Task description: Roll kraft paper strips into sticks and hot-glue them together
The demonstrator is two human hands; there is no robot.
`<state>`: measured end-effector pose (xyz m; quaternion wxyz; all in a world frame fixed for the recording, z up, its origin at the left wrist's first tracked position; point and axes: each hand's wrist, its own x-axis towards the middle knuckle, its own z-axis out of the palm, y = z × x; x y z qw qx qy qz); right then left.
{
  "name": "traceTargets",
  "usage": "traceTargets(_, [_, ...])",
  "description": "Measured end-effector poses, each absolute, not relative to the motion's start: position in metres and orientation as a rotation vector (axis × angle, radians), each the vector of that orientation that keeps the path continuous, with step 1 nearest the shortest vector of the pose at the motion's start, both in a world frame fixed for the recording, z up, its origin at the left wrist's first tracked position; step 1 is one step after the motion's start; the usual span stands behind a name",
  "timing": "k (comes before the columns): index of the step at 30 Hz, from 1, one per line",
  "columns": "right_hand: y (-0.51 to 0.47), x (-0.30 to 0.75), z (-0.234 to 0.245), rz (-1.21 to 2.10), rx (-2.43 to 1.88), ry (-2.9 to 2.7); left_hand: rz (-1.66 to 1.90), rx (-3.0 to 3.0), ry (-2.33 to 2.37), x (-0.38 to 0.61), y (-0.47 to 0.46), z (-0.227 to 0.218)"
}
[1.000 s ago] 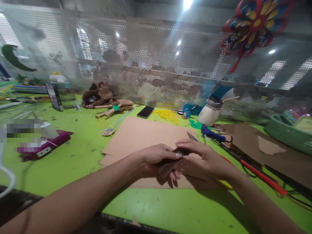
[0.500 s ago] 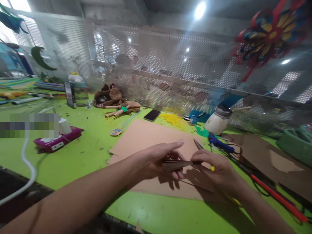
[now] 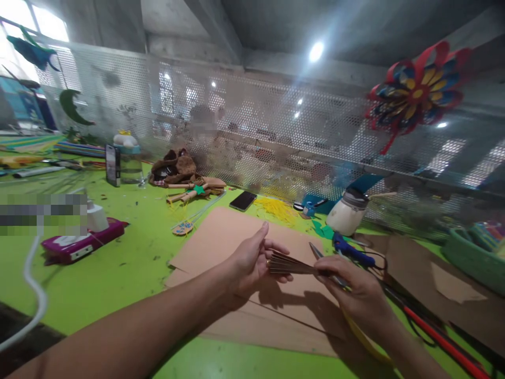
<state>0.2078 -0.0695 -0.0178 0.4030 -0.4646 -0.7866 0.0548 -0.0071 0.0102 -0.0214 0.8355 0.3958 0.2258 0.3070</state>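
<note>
Between my hands is a pleated brown paper fan (image 3: 292,264), or a bundle of thin brown paper strips; I cannot tell which. My right hand (image 3: 351,284) pinches its narrow right end. My left hand (image 3: 256,260) is open, thumb raised and fingers apart, with the spread end of the bundle against its palm and fingers. Below lie large sheets of brown paper (image 3: 221,231). Scissors (image 3: 315,250) with a yellow handle show beside and behind my right hand; whether that hand also touches them is unclear.
A blue glue gun (image 3: 353,251) and a white jar (image 3: 345,213) are at right, near brown cardboard (image 3: 418,268) and a green basket (image 3: 473,258). A phone (image 3: 243,201) and yellow shreds (image 3: 276,210) lie beyond the paper. A purple power strip (image 3: 82,242) sits at left.
My left hand has opened wider, its thumb rising, and the bundle's left end now lies across its fingers. My right hand keeps its pinch. The camera view has tilted up.
</note>
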Motion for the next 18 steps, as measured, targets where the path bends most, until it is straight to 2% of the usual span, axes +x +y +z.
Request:
traceTargets(10, [-0.070,0.197,-0.027,0.101,-1.312,-1.793,0.784,1.005,0.215,-0.008,-0.005,-0.004])
traceTargets(15, [-0.075,0.178,-0.035,-0.067,-1.324,-1.768,0.836,1.175,0.399,-0.003,-0.007,-0.012])
traceTargets(18, [-0.077,0.169,-0.037,-0.040,-1.296,-1.798,0.836,1.157,0.452,0.000,-0.006,-0.019])
